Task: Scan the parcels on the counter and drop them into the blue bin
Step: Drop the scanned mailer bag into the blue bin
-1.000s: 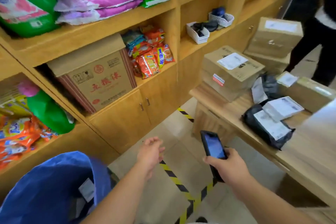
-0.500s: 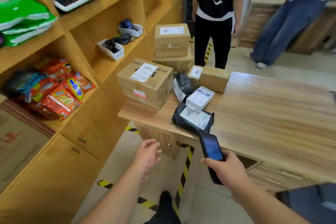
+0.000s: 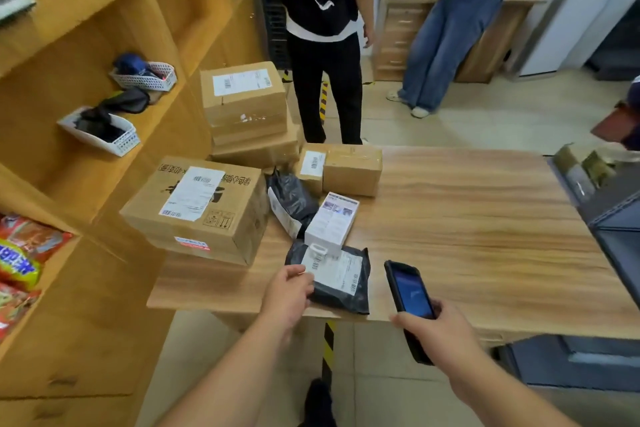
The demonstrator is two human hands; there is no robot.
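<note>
Black poly-bag parcel [image 3: 337,282] lay at counter [image 3: 467,218] front edge, left hand [image 3: 287,291] touching its corner, grip unclear. Right hand [image 3: 438,331] clamped on scanner [image 3: 410,302]. Approx. seven parcels unscanned; blue bin out of view, lots left.

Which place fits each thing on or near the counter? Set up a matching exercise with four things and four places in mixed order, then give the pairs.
Things:
1. scanner
2. white box
3. black mailer bag
4. large cardboard box

Places:
A. at the counter's left corner
B. under the left hand
C. in the right hand
D. resting on the black mailer bag's far end

Pairs: 1-C, 2-D, 3-B, 4-A
</note>
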